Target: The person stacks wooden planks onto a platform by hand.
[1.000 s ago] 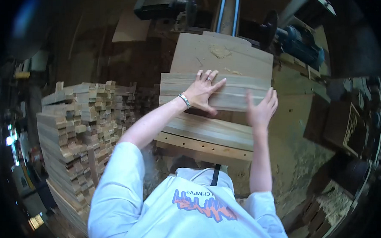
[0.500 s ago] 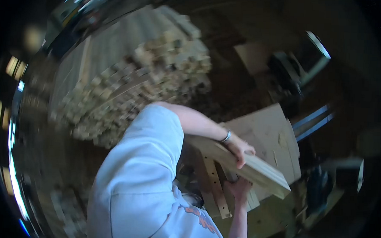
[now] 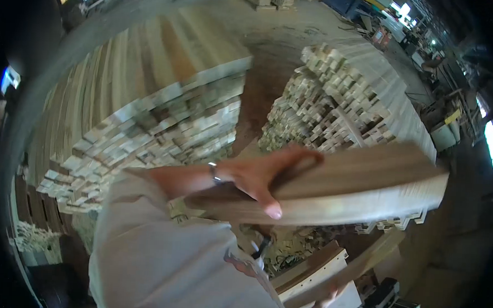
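My left hand (image 3: 262, 176), with a metal-banded watch on the wrist, grips a thick wooden board (image 3: 360, 184). The thumb presses on its near edge and the fingers reach over the far side. The board is raised and blurred, covering part of a stack behind it. Low in the view, my right hand (image 3: 328, 302) is mostly hidden and smeared, beside a blurred length of wood (image 3: 371, 256); its grip does not show. Near it lies a wooden rail with dark holes (image 3: 315, 272).
A tall stack of planks (image 3: 151, 67) stands at the left, with a second stack of wood pieces (image 3: 337, 86) at the right. Wood scraps (image 3: 303, 247) lie on the floor below the board. A dark metal device (image 3: 386, 298) sits at the lower right.
The view has swung from the worktable towards the two stacks. My left hand has carried the board up and away from the table. My right hand is now apart from that board.
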`<state>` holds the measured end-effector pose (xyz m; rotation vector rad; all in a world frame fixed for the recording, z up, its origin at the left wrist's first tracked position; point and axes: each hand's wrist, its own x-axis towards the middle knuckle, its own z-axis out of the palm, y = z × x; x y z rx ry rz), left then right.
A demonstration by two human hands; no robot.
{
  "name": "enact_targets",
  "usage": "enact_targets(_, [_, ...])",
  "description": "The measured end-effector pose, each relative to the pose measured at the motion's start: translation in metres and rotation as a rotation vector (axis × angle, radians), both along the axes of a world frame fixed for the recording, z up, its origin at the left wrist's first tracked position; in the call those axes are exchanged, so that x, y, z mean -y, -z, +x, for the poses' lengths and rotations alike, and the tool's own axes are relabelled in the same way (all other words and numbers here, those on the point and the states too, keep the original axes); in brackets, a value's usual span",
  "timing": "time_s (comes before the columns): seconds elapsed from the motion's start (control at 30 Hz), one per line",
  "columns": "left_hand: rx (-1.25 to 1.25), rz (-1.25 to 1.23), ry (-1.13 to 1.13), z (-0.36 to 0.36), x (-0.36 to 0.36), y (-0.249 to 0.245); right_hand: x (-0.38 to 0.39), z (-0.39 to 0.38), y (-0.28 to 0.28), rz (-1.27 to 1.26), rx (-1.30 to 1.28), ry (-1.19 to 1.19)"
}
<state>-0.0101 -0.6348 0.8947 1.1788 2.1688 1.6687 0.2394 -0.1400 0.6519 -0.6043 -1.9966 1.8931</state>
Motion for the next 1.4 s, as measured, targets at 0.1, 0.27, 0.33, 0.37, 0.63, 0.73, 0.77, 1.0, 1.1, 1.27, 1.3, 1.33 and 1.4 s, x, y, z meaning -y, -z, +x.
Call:
enact_targets(0.1, [0.118,0.351,-0.227,0.05,0.084,-0.031,0.039,-0.119,-0.007,-0.188,-0.216,-0.307])
enact_targets(0.27, [-0.11,0.64,-0.644,0.172,0.178,-0.099,0.174,-0.291,-0.117,-0.334,-0.301,-0.931])
enact_targets(0.33, [-0.197,0.627,-0.837,0.217,0.215,-0.107,0.224,-0.341,-0.16,-0.229,-0.396,-1.042])
enact_targets(0.37, [-0.292,0.569,-1.014,0.249,0.225,-0.119,0.249,-0.363,-0.187,-0.19,-0.411,-1.089])
enact_targets(0.63, [-0.065,0.518,-1.507,0.444,0.341,-0.167,0.462,-0.424,-0.347,0.258,-0.369,-1.262])
enact_targets(0.73, [-0.081,0.564,-1.781,0.482,0.371,-0.153,0.535,-0.417,-0.367,0.431,-0.321,-1.277])
enact_targets(0.77, [0.003,0.618,-1.718,0.502,0.39,-0.147,0.555,-0.413,-0.37,0.476,-0.303,-1.277])
enact_targets(1.0, [0.244,0.875,-1.65,0.543,0.504,-0.069,0.687,-0.366,-0.372,0.975,-0.301,-1.173])
enact_targets(1.1, [0.383,0.878,-1.596,0.541,0.543,-0.039,0.732,-0.352,-0.351,1.182,-0.299,-1.152])
enact_targets(1.27, [0.577,1.044,-1.565,0.516,0.559,-0.012,0.749,-0.33,-0.321,1.278,-0.413,-1.159])
enact_targets(1.3, [0.602,1.032,-1.493,0.51,0.566,-0.002,0.751,-0.309,-0.327,1.244,-0.38,-1.139])
enact_targets(1.33, [0.567,0.893,-1.574,0.492,0.574,0.02,0.752,-0.298,-0.328,1.204,-0.349,-1.115])
enact_targets(1.4, [0.584,0.836,-1.626,0.459,0.58,0.049,0.747,-0.311,-0.323,1.089,-0.222,-1.164])
